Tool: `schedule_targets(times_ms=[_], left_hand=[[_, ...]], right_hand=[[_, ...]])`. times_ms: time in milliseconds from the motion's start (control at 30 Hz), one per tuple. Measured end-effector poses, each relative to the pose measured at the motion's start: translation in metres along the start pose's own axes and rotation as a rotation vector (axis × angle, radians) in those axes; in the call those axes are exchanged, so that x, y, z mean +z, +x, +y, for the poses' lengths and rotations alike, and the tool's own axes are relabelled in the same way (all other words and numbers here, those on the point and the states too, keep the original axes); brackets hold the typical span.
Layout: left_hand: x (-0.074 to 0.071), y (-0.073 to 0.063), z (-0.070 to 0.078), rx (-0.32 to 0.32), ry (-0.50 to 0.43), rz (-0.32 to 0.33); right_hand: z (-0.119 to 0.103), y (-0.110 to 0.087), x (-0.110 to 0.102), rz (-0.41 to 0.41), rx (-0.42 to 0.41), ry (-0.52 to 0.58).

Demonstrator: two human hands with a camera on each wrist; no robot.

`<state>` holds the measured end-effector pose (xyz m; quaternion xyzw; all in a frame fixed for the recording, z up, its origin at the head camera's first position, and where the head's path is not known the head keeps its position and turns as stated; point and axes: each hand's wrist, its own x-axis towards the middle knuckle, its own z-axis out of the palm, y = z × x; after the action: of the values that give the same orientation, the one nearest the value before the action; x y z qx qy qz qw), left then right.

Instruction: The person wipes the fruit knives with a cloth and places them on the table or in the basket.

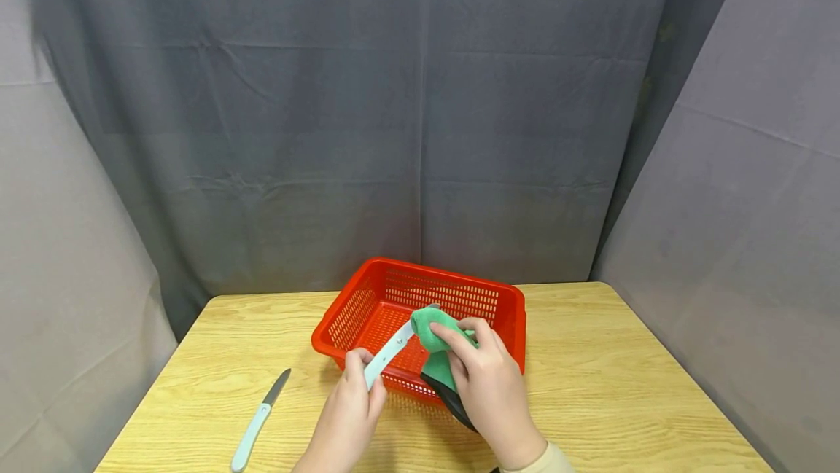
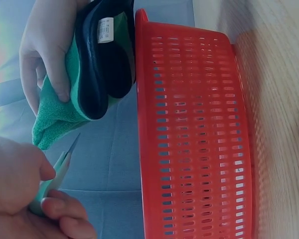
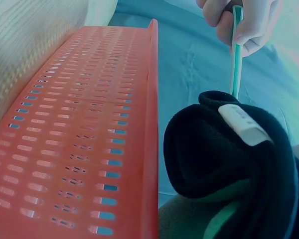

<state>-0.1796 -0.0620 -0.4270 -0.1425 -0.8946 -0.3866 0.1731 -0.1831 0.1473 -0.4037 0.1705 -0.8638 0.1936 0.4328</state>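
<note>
My left hand (image 1: 351, 407) grips the pale handle of a knife (image 1: 394, 350), its blade pointing up and to the right over the basket. In the right hand (image 1: 488, 374) is a green cloth with a dark edge (image 1: 433, 331), folded over the blade so that only a bit of the tip shows past it. The left wrist view shows the cloth (image 2: 60, 112) pinched between fingers and thumb, with a white label (image 2: 105, 30) on its dark border. Seen from the right wrist, the folded dark side of the cloth (image 3: 204, 149) hides most of the right hand.
Beneath both hands stands a red slotted basket (image 1: 354, 298) on the wooden table (image 1: 610, 385). A second knife (image 1: 252, 429) with a pale handle lies on the table at the left, blade away from me. Grey curtains (image 1: 328, 130) enclose the back and sides.
</note>
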Motion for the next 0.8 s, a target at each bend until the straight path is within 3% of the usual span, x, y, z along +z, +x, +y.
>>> schedule_targets(times_ms=[267,800], left_hand=[[-0.0011,0.0004,0.001,0.008,-0.01,-0.017],[0.0013,0.0002,-0.0011,0.117,0.055,0.038]], right_hand=[[-0.0003,-0.0008,0.0005,-0.032,-0.011,0.004],[0.0004,-0.002,0.0033,-0.043,-0.019,0.008]])
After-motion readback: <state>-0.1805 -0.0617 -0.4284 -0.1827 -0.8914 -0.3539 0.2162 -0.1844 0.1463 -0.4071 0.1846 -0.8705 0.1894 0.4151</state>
